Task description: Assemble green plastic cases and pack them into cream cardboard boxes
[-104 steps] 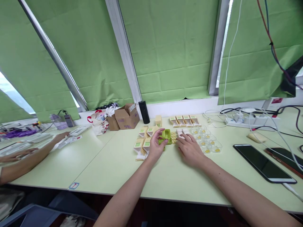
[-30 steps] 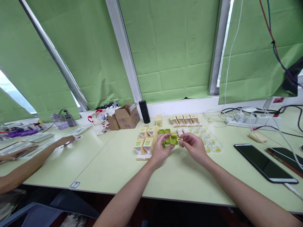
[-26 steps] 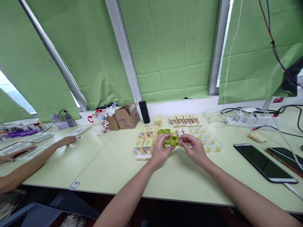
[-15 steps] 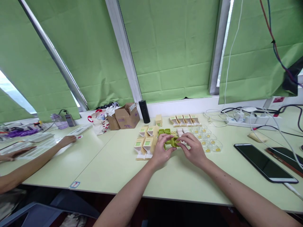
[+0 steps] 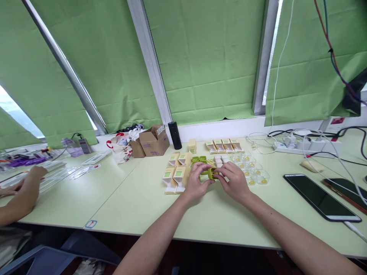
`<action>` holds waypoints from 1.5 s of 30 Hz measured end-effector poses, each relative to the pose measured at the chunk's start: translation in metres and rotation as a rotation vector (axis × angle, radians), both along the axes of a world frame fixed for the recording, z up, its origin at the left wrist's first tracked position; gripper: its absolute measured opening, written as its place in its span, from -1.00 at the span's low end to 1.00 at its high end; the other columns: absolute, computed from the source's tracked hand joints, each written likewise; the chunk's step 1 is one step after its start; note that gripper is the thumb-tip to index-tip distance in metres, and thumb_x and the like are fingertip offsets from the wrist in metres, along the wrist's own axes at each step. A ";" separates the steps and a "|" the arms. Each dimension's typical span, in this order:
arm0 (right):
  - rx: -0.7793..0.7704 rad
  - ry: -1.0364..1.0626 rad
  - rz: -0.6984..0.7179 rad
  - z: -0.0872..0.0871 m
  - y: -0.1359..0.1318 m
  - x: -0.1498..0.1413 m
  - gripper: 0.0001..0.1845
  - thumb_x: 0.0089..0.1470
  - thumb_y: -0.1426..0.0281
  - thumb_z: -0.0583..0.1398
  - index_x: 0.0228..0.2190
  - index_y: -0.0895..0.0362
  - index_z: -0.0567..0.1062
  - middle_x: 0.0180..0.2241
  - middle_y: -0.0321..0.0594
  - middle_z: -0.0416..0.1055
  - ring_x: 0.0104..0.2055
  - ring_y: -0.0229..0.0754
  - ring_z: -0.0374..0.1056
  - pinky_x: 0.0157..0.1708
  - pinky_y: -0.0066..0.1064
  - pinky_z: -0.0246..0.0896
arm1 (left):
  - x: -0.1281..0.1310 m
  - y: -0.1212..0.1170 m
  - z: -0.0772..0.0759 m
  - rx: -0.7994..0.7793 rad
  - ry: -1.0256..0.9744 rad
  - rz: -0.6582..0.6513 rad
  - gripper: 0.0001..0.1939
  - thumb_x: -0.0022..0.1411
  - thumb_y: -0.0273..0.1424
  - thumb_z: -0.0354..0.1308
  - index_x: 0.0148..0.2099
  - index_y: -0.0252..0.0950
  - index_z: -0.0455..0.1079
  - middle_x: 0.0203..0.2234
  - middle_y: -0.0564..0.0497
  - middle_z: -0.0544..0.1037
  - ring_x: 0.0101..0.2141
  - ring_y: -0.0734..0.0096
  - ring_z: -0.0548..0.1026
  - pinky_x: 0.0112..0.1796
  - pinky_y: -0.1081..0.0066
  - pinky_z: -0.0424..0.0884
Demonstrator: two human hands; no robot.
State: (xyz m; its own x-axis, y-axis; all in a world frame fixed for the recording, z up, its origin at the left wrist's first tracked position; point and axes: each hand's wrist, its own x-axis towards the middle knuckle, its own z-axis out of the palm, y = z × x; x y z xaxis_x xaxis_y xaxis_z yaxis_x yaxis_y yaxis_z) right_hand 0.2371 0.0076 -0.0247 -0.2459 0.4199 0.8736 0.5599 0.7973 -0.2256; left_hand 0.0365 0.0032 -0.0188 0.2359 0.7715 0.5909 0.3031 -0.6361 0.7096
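Above the table, my left hand [image 5: 197, 180] grips an open olive-green plastic case [image 5: 211, 173] from the left, thumb below and fingers over the top. My right hand [image 5: 233, 180] closes on the case's right half, thumb and fingertips pinched at its opening. Whether a small part sits between those fingertips is hidden. Just behind lie more green cases [image 5: 198, 159], small yellowish pieces [image 5: 210, 162] and whitish-pink blocks [image 5: 219, 159]. Clear plastic cups [image 5: 258, 177] with yellow contents stand to the right. Cream cartons [image 5: 177, 175] with green windows lie open on the left.
More open cartons [image 5: 225, 145] line the back beside a black cylinder [image 5: 174, 135] and a cardboard box [image 5: 155, 141]. Phones [image 5: 321, 196], cables and a power strip [image 5: 309, 147] occupy the right. A co-worker's hand [image 5: 36, 175] is over plastic trays at far left.
The green case has turned slightly between my hands, and my right fingertips have shifted at its opening. The co-worker's arm has drawn back left, leaving a clear packet on the table.
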 end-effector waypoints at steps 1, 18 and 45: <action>0.003 -0.001 -0.001 0.000 0.000 0.000 -0.84 0.38 0.42 0.20 -0.21 0.07 0.61 -0.38 -0.17 0.48 -0.29 -0.08 0.31 -0.30 -0.24 0.17 | 0.000 0.000 0.000 0.003 -0.001 0.000 -0.52 0.15 -0.50 0.46 0.10 -0.12 0.52 0.05 -0.10 0.41 0.13 0.09 0.44 0.23 -0.02 0.41; 0.039 -0.030 0.011 -0.004 0.004 -0.001 -0.81 0.38 0.44 0.18 -0.29 0.08 0.58 -0.46 -0.21 0.44 -0.35 -0.12 0.25 -0.34 -0.27 0.10 | 0.002 -0.001 -0.002 -0.005 -0.018 -0.039 -0.52 0.16 -0.53 0.45 0.11 -0.14 0.53 0.06 -0.10 0.38 0.12 0.12 0.47 0.20 0.01 0.49; 0.014 0.049 0.167 0.003 -0.002 0.007 -0.58 0.30 0.46 0.19 0.15 -0.01 0.53 -0.28 -0.12 0.57 -0.23 0.01 0.44 -0.26 -0.13 0.38 | -0.002 -0.001 0.005 0.030 -0.056 0.054 -0.49 0.19 -0.47 0.42 0.18 -0.06 0.57 0.06 -0.10 0.41 0.19 0.06 0.41 0.27 -0.05 0.38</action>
State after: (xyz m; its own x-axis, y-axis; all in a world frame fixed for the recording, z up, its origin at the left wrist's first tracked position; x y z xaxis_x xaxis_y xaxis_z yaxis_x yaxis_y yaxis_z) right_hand 0.2444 0.0052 -0.0217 -0.2677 0.3643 0.8920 0.4083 0.8814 -0.2375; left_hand 0.0341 0.0022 -0.0137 0.1604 0.7638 0.6252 0.2981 -0.6413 0.7070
